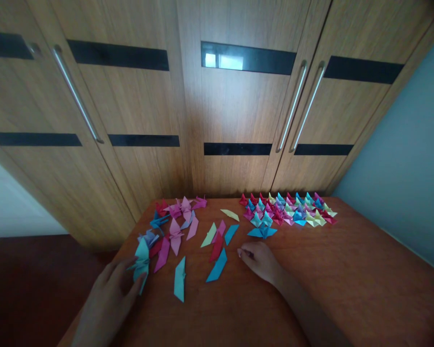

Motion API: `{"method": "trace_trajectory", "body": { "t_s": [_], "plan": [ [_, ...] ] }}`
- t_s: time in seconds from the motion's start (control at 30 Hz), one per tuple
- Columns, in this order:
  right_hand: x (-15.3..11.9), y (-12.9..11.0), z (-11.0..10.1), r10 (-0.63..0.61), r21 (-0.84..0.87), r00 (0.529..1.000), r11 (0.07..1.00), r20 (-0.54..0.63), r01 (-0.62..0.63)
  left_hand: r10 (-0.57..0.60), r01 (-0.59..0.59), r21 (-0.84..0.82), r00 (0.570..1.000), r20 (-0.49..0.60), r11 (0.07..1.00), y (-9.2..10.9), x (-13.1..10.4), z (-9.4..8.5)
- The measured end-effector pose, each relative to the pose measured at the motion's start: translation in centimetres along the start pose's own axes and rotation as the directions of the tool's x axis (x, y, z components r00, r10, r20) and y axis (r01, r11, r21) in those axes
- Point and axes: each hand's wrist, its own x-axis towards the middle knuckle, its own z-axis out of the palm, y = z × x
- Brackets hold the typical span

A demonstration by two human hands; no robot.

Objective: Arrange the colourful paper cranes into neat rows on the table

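- The left hand [106, 294] reaches over the table's left edge, thumb and fingertips touching a pale turquoise paper crane [142, 258]; I cannot tell whether they pinch it firmly.
- That crane sits at the near end of a loose pile of paper birds [175, 235], mostly pink, with some red, blue and lilac.
- The right hand [262, 261] rests near the middle of the table [311, 279], its fingers curled in and the tips drawn together.
- Just beyond the right hand is a blue crane [263, 232] with its wings spread, in front of packed rows of colourful cranes [289, 209] at the table's far side.
- Between the hands lie flat folded papers: a turquoise one [180, 279] nearest the left hand, a blue one [217, 266], a red one [217, 248] and several others.
- Behind the table stands a wooden wardrobe [235, 111] with metal handles [77, 94].
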Motion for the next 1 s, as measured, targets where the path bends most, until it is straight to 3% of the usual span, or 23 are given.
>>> {"method": "trace_trajectory", "body": {
  "t_s": [0.37,0.5,0.6,0.7,0.8,0.9,1.0],
  "plan": [
    [0.1,0.2,-0.1,-0.012,0.021,1.000,1.000,-0.018,0.013,-0.114,0.114,-0.005,0.993,0.017,0.993,-0.5,-0.8,-1.0],
    [0.1,0.1,0.0,0.010,0.102,1.000,0.995,-0.021,-0.008,-0.219,0.217,-0.171,0.976,0.008,0.961,1.8,-0.9,-2.3],
    [0.1,-0.3,0.0,0.032,0.279,0.999,0.960,-0.002,-0.030,-0.267,0.286,-0.369,0.958,0.102,0.884,4.8,0.0,-2.9],
    [0.1,-1.0,-0.1,0.078,0.534,0.997,0.843,0.004,-0.068,-0.100,0.209,-0.566,0.971,0.218,0.798,8.4,1.6,-2.4],
    [0.2,-1.4,-0.5,0.139,0.745,0.989,0.654,0.057,-0.134,0.165,0.154,-0.706,0.918,0.362,0.692,12.1,3.2,-0.9],
    [0.2,-1.4,-1.0,0.164,0.866,0.979,0.465,0.119,-0.183,0.341,0.095,-0.763,0.855,0.392,0.639,15.0,4.5,0.9],
    [0.2,-1.3,-1.3,0.179,0.923,0.973,0.327,0.147,-0.200,0.466,-0.015,-0.786,0.812,0.351,0.618,17.0,5.6,2.1]
  ]
}}
